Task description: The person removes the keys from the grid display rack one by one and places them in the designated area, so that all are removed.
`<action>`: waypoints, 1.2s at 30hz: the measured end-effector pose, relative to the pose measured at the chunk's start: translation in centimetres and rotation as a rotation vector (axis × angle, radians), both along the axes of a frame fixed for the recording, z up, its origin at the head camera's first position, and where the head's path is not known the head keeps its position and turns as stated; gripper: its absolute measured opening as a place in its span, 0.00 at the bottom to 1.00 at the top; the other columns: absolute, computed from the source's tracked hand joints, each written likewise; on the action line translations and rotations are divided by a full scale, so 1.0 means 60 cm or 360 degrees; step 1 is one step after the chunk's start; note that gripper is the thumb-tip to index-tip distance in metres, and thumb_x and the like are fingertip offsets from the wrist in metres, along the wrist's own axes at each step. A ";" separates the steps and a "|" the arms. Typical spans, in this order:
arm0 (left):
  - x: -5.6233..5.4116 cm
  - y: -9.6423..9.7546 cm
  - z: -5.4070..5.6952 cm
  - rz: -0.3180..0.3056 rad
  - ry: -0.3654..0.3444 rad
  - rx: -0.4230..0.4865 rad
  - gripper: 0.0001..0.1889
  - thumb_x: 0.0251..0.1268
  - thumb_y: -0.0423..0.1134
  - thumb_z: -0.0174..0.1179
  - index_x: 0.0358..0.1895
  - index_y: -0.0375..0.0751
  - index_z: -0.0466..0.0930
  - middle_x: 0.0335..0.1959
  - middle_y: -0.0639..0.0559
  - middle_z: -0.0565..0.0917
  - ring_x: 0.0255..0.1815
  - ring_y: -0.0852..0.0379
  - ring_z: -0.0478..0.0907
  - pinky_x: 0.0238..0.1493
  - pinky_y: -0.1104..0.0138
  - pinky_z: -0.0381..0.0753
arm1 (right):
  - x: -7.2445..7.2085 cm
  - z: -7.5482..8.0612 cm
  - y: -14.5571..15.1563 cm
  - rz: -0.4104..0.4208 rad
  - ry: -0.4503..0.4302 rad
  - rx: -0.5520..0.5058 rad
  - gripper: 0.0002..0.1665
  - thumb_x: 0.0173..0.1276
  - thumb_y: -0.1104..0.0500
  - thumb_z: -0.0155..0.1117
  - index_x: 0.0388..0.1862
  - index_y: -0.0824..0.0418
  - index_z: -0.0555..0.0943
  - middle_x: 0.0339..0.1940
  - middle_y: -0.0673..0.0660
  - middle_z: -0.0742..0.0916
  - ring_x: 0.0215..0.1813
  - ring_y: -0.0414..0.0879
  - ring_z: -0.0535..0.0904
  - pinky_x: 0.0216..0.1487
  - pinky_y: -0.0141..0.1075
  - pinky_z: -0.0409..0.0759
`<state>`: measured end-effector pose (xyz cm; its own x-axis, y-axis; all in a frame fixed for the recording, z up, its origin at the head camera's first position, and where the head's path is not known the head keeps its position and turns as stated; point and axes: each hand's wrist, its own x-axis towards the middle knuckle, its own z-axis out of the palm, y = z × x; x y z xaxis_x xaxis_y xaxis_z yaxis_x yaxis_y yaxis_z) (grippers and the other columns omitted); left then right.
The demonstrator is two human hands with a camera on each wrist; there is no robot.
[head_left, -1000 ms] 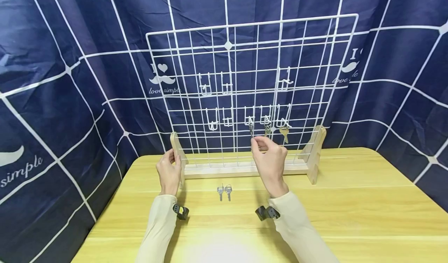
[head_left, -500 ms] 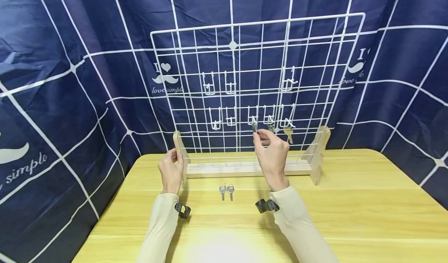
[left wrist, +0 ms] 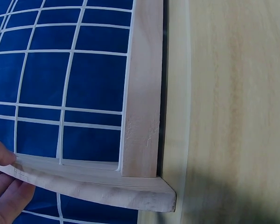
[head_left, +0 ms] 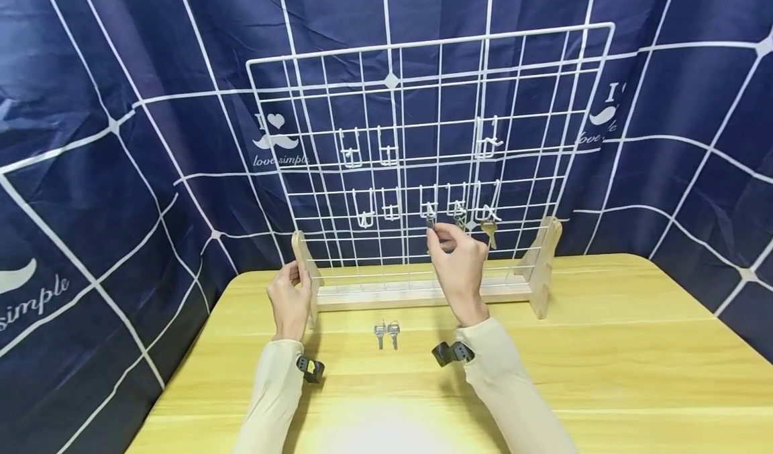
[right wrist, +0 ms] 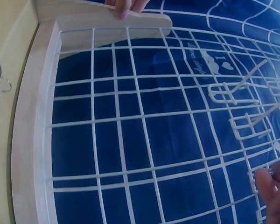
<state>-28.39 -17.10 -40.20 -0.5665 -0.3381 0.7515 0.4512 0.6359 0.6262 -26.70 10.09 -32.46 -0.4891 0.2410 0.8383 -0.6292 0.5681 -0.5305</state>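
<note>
In the head view my left hand (head_left: 291,300) grips the left wooden upright (head_left: 305,259) of a white wire grid rack (head_left: 431,41). The left wrist view shows its thumb on one face of that wooden piece (left wrist: 93,186) and fingers on the other. My right hand (head_left: 460,263) pinches a dark key (head_left: 431,220) just below a white hook (head_left: 428,207) in the lower row; whether its ring is over the prong is too small to tell. To the right, a dull key (head_left: 461,222) and a gold key (head_left: 490,233) hang from neighbouring hooks.
Two silver keys, a left one (head_left: 379,334) and a right one (head_left: 394,334), lie on the wooden table (head_left: 592,347) before the rack. More hooks, such as an upper right one (head_left: 488,147), hang without keys. A dark checked curtain (head_left: 151,192) stands behind.
My right hand has risen slightly, bringing its fingertips nearer the hook while still pinching the key. My left hand stays on the upright. The head view has shifted a little.
</note>
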 end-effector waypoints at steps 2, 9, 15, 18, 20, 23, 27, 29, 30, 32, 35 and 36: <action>0.001 0.001 -0.001 0.0001 0.0003 0.0003 0.10 0.54 0.21 0.60 0.40 0.19 0.80 0.31 0.31 0.84 0.32 0.39 0.84 0.36 0.53 0.87 | 0.001 0.002 0.000 0.0039 -0.0018 -0.0016 0.07 0.60 0.66 0.68 0.36 0.69 0.85 0.27 0.60 0.89 0.20 0.47 0.83 0.25 0.27 0.81; 0.000 0.001 0.005 0.0000 0.0017 0.0013 0.09 0.54 0.21 0.60 0.40 0.19 0.80 0.31 0.30 0.83 0.33 0.38 0.83 0.36 0.53 0.86 | 0.018 0.016 0.002 0.0187 -0.0095 -0.0081 0.05 0.62 0.67 0.64 0.34 0.69 0.84 0.24 0.59 0.88 0.20 0.48 0.83 0.20 0.19 0.77; -0.001 0.000 0.006 -0.0015 0.0014 0.0023 0.09 0.54 0.21 0.60 0.40 0.19 0.80 0.32 0.30 0.83 0.33 0.38 0.83 0.37 0.54 0.87 | 0.027 0.021 0.010 0.0194 -0.0097 -0.0089 0.06 0.66 0.65 0.63 0.35 0.69 0.84 0.24 0.59 0.87 0.20 0.52 0.83 0.19 0.22 0.78; -0.001 0.001 0.003 -0.0012 0.0001 0.0025 0.10 0.54 0.21 0.60 0.40 0.19 0.80 0.32 0.30 0.83 0.33 0.38 0.83 0.37 0.54 0.87 | 0.033 0.022 0.013 0.0187 -0.0095 -0.0064 0.05 0.64 0.67 0.64 0.34 0.69 0.84 0.24 0.59 0.87 0.21 0.51 0.83 0.21 0.21 0.78; 0.000 0.001 0.001 -0.0008 -0.0007 0.0027 0.10 0.55 0.21 0.60 0.40 0.19 0.80 0.32 0.30 0.84 0.34 0.38 0.83 0.37 0.53 0.87 | 0.036 0.022 0.016 0.0162 -0.0094 -0.0031 0.03 0.62 0.68 0.65 0.34 0.69 0.84 0.24 0.59 0.88 0.22 0.49 0.83 0.23 0.19 0.77; 0.001 0.001 0.000 -0.0003 -0.0012 0.0024 0.10 0.55 0.22 0.60 0.41 0.19 0.80 0.33 0.30 0.84 0.34 0.38 0.83 0.37 0.53 0.87 | 0.038 0.022 0.021 0.0124 -0.0076 0.0007 0.03 0.61 0.69 0.65 0.34 0.68 0.83 0.26 0.59 0.88 0.25 0.48 0.83 0.27 0.17 0.76; 0.000 -0.001 -0.001 0.0008 -0.0017 0.0018 0.10 0.55 0.22 0.60 0.41 0.19 0.80 0.33 0.30 0.84 0.34 0.38 0.83 0.37 0.53 0.86 | 0.042 0.024 0.027 0.0105 -0.0045 0.0020 0.03 0.61 0.69 0.65 0.34 0.69 0.83 0.28 0.60 0.88 0.28 0.48 0.83 0.32 0.17 0.77; 0.000 -0.001 0.000 0.0014 -0.0028 0.0020 0.11 0.55 0.22 0.61 0.41 0.19 0.80 0.33 0.30 0.84 0.34 0.38 0.84 0.38 0.53 0.86 | 0.045 0.026 0.030 0.0122 -0.0035 0.0016 0.03 0.61 0.70 0.65 0.34 0.69 0.82 0.29 0.60 0.88 0.30 0.48 0.83 0.35 0.18 0.79; 0.000 -0.001 0.000 0.0015 -0.0034 0.0023 0.11 0.55 0.22 0.61 0.42 0.19 0.80 0.34 0.30 0.84 0.34 0.38 0.84 0.38 0.53 0.86 | 0.048 0.027 0.031 0.0123 -0.0034 0.0013 0.03 0.60 0.70 0.65 0.34 0.69 0.83 0.29 0.60 0.88 0.30 0.48 0.83 0.35 0.18 0.79; 0.001 0.000 0.000 0.0016 -0.0046 0.0028 0.11 0.55 0.22 0.61 0.42 0.19 0.80 0.34 0.30 0.84 0.34 0.38 0.84 0.38 0.53 0.86 | 0.051 0.027 0.035 0.0124 -0.0030 0.0014 0.03 0.60 0.70 0.65 0.33 0.68 0.83 0.29 0.59 0.88 0.31 0.47 0.83 0.36 0.21 0.81; 0.002 0.001 0.002 0.0008 -0.0044 0.0032 0.11 0.54 0.22 0.61 0.41 0.19 0.80 0.33 0.30 0.84 0.34 0.38 0.84 0.38 0.53 0.86 | 0.055 0.026 0.041 0.0086 -0.0035 0.0053 0.02 0.59 0.68 0.68 0.32 0.66 0.85 0.31 0.57 0.88 0.35 0.47 0.82 0.40 0.23 0.79; 0.003 0.002 0.002 0.0005 -0.0042 0.0034 0.11 0.54 0.21 0.61 0.41 0.19 0.80 0.33 0.30 0.84 0.34 0.38 0.84 0.38 0.53 0.86 | 0.056 0.025 0.043 0.0074 -0.0039 0.0069 0.02 0.58 0.67 0.69 0.31 0.66 0.86 0.29 0.57 0.87 0.34 0.47 0.81 0.39 0.24 0.78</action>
<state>-28.23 -17.01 -40.08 -0.5850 -0.3556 0.7289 0.4322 0.6237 0.6513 -23.37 12.69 -30.98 -0.5194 0.1815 0.8350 -0.6425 0.5613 -0.5217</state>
